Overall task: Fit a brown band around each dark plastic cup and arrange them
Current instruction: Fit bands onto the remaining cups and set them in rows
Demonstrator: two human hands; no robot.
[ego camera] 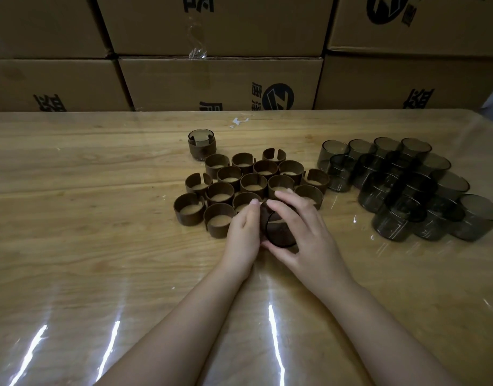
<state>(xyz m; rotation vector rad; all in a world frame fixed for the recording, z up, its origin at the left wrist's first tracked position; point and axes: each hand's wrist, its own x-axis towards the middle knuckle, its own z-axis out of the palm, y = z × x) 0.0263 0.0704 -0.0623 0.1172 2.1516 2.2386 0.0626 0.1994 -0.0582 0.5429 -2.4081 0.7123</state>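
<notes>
Gripping a tilted dark cup (pixel 279 232) between both hands (pixel 244 232) (pixel 305 232)

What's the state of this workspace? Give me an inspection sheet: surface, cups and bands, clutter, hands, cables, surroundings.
Surface: wooden table under a glossy clear sheet.
Job's things: loose brown bands clustered at centre; bare dark cups grouped at right; one banded cup upright behind the bands.
Clutter: small white scrap near the far edge.
Hands: left hand and right hand both grip one tilted cup.
Cables: nothing seen.
Surroundings: stacked cardboard boxes behind the table.
</notes>
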